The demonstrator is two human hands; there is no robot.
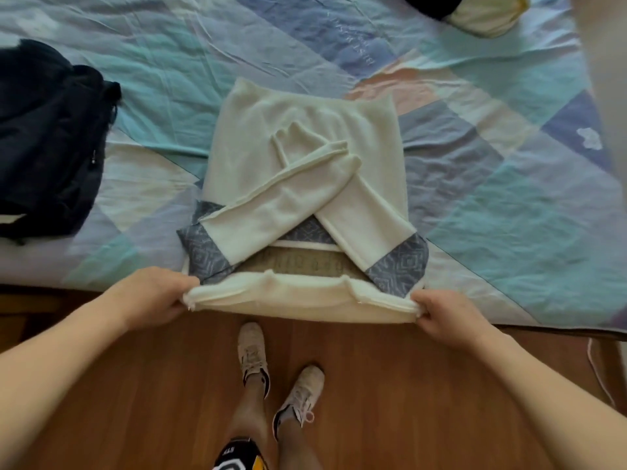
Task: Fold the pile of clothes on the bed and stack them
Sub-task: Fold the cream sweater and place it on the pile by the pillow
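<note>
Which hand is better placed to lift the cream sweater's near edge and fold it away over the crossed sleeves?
Neither alone: left hand and right hand each grip one corner of the cream sweater, so both should probably lift together.

Both forearms bare, no sleeves, watch or rings visible on the left hand (154, 296) or right hand (451, 317). Legs bare below black shorts (237, 457) that carry white and yellow graphic print, lettering too blurred to read. Feet in worn pale grey-beige lace-up sneakers (252, 354) with dark heel panels and white trim; the nearer shoe shows pinkish laces.
</note>
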